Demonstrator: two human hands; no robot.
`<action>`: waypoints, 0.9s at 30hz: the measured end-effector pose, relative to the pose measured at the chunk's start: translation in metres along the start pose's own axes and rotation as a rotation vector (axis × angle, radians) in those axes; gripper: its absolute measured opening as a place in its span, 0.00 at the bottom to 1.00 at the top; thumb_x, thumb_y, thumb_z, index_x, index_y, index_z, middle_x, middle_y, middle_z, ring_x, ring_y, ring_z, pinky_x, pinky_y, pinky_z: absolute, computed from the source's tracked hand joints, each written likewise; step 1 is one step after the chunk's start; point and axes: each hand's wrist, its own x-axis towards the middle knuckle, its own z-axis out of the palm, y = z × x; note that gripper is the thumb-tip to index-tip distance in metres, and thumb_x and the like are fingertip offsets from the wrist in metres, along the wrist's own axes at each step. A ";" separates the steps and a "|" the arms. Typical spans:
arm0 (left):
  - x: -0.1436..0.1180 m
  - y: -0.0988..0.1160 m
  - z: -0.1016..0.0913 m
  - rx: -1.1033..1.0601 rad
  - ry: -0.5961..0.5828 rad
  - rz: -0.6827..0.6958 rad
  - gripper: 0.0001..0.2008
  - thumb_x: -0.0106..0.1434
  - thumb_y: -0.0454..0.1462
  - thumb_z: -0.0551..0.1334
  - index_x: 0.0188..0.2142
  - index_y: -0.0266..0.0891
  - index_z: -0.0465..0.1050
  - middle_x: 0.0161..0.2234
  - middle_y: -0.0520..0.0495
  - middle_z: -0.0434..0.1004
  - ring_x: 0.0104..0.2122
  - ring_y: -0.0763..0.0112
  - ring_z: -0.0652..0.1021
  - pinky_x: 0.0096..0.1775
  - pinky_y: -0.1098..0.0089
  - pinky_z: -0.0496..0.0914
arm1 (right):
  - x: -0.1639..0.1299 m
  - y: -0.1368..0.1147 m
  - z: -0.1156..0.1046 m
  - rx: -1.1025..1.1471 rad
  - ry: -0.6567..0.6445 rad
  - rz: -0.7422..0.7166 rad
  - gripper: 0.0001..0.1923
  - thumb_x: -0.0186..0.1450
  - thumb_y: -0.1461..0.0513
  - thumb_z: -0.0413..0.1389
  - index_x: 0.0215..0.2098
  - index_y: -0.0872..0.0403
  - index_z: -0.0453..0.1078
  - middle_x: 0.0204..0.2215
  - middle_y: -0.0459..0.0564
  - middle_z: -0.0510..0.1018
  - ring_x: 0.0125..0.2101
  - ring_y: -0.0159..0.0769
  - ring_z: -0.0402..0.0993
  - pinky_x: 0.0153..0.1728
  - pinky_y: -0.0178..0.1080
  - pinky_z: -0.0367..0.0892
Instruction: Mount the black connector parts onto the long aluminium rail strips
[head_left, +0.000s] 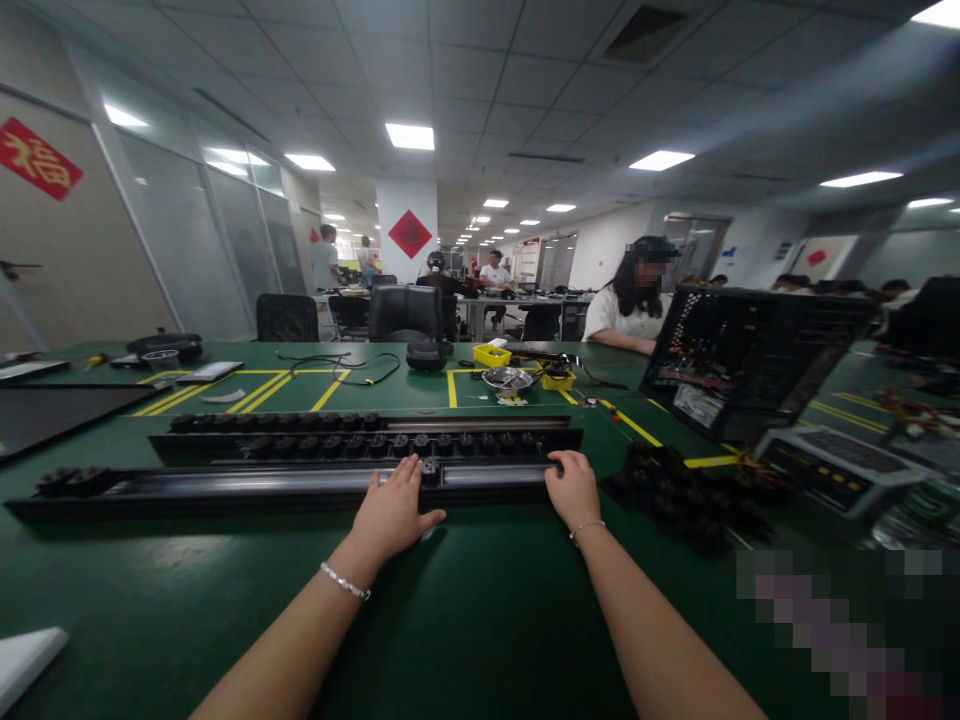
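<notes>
Both hands rest flat, fingers spread, gripping nothing: left hand (pixel 391 510) and right hand (pixel 574 488) on the near rail (pixel 262 488), mid-frame. It looks long, stiff and heavy; best held near both ends.

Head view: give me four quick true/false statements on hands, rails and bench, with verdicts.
1. Both hands rest on the near rail. True: left hand, right hand.
2. The rails lie on a red bench. False: the bench is green.
3. Black parts are piled right of the right hand. True.
4. The left hand lifts the rail off the bench. False: it lies flat, palm down, and the rail sits on the bench.
</notes>
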 end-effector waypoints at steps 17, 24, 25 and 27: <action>0.005 0.007 0.005 -0.026 0.004 0.006 0.41 0.56 0.56 0.52 0.62 0.35 0.49 0.64 0.37 0.44 0.63 0.54 0.49 0.59 0.48 0.47 | 0.000 0.000 0.002 0.000 0.027 -0.014 0.16 0.54 0.65 0.47 0.37 0.54 0.72 0.40 0.53 0.70 0.42 0.41 0.67 0.47 0.43 0.61; 0.006 0.013 0.006 -0.022 0.002 0.011 0.41 0.55 0.56 0.52 0.62 0.35 0.49 0.64 0.38 0.46 0.63 0.54 0.49 0.59 0.48 0.47 | -0.001 0.001 0.002 -0.006 0.026 -0.006 0.16 0.55 0.65 0.46 0.37 0.53 0.72 0.41 0.53 0.69 0.42 0.41 0.66 0.46 0.42 0.61; 0.007 0.014 0.007 -0.021 0.006 0.010 0.41 0.55 0.56 0.52 0.62 0.35 0.49 0.64 0.38 0.46 0.63 0.53 0.49 0.59 0.48 0.48 | -0.001 0.000 0.002 -0.008 0.025 -0.002 0.16 0.55 0.65 0.46 0.38 0.53 0.72 0.41 0.53 0.69 0.43 0.42 0.66 0.46 0.43 0.61; 0.007 0.016 0.008 -0.021 0.012 0.010 0.41 0.55 0.56 0.52 0.62 0.35 0.49 0.64 0.38 0.46 0.63 0.53 0.49 0.59 0.47 0.47 | -0.001 0.000 0.001 -0.012 0.017 0.000 0.16 0.55 0.64 0.46 0.38 0.53 0.71 0.41 0.54 0.69 0.43 0.42 0.66 0.46 0.43 0.61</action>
